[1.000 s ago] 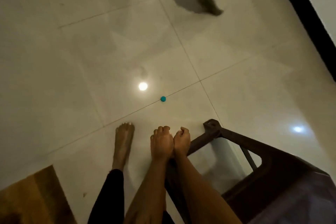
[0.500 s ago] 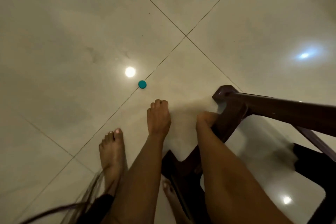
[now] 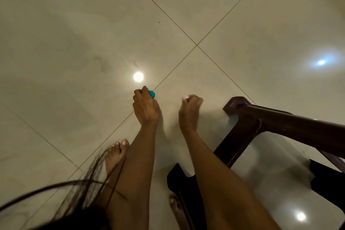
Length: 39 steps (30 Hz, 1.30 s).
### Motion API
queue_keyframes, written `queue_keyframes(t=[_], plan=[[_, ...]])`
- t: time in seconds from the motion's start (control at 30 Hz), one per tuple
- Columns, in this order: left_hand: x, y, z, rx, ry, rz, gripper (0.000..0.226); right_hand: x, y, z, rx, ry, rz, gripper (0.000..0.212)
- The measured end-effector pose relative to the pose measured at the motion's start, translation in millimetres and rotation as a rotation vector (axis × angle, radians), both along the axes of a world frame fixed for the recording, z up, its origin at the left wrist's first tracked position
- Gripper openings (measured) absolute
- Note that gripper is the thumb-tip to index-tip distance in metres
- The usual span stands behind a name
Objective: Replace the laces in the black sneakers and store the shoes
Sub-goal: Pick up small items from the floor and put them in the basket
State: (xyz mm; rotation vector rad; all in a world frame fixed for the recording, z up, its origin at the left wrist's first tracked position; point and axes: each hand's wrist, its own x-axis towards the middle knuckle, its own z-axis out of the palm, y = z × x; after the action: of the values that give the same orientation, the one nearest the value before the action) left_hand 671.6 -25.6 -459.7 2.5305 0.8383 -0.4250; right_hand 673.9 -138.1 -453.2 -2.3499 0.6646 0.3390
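Largest first: the tiled floor [image 3: 74,43], then the dark plastic chair [image 3: 261,123] at right. No sneakers or laces show. Our left hand [image 3: 145,106] pinches a small teal disc [image 3: 152,93] on a grout line; it looks light, hard, slippery, best taken by its rim. Our right hand [image 3: 189,107] hangs loosely curled, empty.

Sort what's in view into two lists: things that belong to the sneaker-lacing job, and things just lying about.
Belongs to the job:
- No sneakers or laces in view
- left hand, fingers curled at the small teal round object
- right hand, loosely curled, nothing visible in it

Lying about:
- small teal round object, purpose unclear
- dark brown plastic chair
- tiled floor
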Motion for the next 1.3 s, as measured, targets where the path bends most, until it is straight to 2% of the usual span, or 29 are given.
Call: queue_keyframes(t=[0.1, 0.23, 0.37, 0.43, 0.53, 0.7, 0.73, 0.87, 1.03, 1.3], plan=[[7.1, 4.7, -6.8, -0.015, 0.000, -0.022, 0.035, 14.9, 36.9, -4.5, 0.108, -0.015, 0.041, 0.025], [13.2, 16.6, -13.5, -0.007, 0.059, -0.039, 0.030, 17.6, 55.1, -5.3, 0.148, 0.008, 0.073, 0.026], [14.9, 18.9, 4.7, -0.055, -0.019, -0.032, 0.033, 20.6, 54.9, 2.3, 0.171, 0.012, 0.032, 0.023], [7.5, 21.4, 27.1, -0.135, -0.040, 0.048, 0.033, 16.5, 55.3, 14.3, 0.253, 0.028, -0.005, 0.023], [-9.3, 24.8, 73.1, -0.272, -0.055, 0.192, 0.033, 8.1, 62.3, 52.1, 0.496, 0.116, -0.109, 0.023], [-53.6, 32.4, 177.5, -0.368, -0.139, 0.390, 0.032, -8.2, 84.9, 157.0, 0.778, 0.296, -0.138, 0.023], [-66.6, 35.5, 204.4, -0.368, -0.150, 0.433, 0.032, -15.5, 92.0, 182.4, 0.771, 0.329, -0.056, 0.020], [-117.1, 41.2, 292.6, -0.323, -0.155, 0.598, 0.031, -57.1, 115.7, 265.5, 0.652, 0.409, 0.172, 0.043], [-187.7, 46.1, 365.4, -0.349, -0.241, 0.944, 0.026, -136.6, 124.4, 347.2, 0.535, 0.379, 0.324, 0.026], [-338.6, 39.2, 452.2, -0.203, -0.151, 1.165, 0.037, -287.6, 141.6, 443.5, 0.505, 0.423, 0.593, 0.026]])
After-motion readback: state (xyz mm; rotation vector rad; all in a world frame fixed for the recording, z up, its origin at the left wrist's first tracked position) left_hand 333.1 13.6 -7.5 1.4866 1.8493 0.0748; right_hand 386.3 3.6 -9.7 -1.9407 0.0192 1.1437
